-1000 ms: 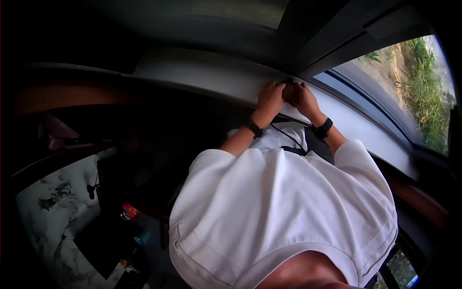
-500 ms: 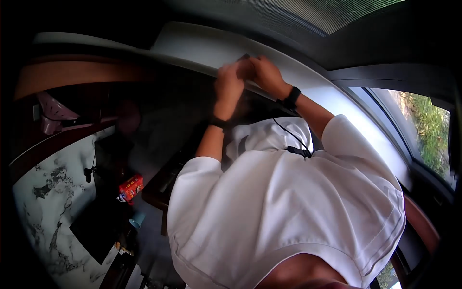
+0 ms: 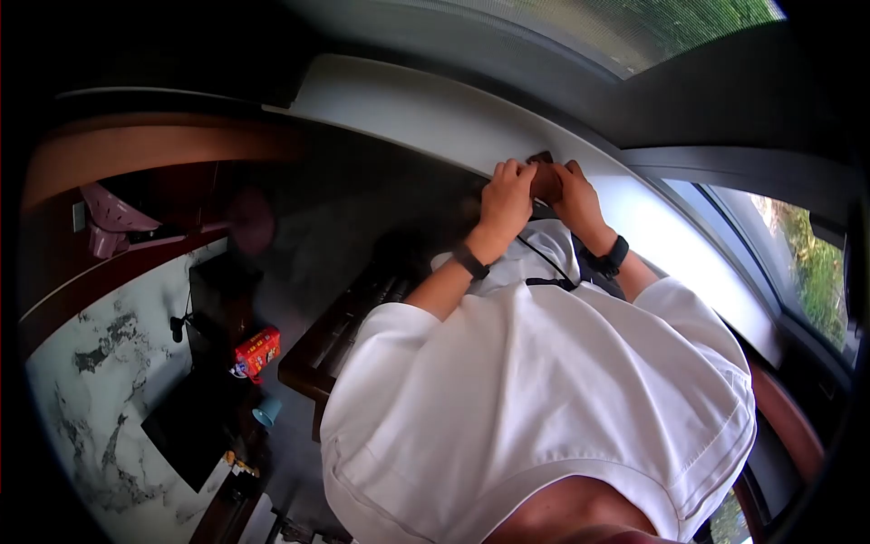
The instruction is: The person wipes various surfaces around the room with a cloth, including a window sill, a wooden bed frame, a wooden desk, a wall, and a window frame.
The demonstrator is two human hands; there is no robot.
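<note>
My left hand (image 3: 506,204) and my right hand (image 3: 580,204) are close together in front of my chest, by the edge of the white windowsill (image 3: 408,104). Between them is a small brown, flat thing (image 3: 546,184) that looks like leather or folded cloth; its exact kind I cannot make out. The fingers of both hands are closed on it, one hand at each side. A dark tip of it sticks up past my fingers. Dark bands circle both wrists.
A window (image 3: 807,263) is at the right. Left of my body stands a dark wooden bench (image 3: 304,370). Beyond it are a red package (image 3: 258,352), a light blue cup (image 3: 266,411) and a black screen (image 3: 190,431) before a marbled panel (image 3: 109,399). A pink object (image 3: 118,222) lies farther left.
Both hands have moved right and closer to my body, with the brown thing between them. It shows more clearly now; the hands were blurred before.
</note>
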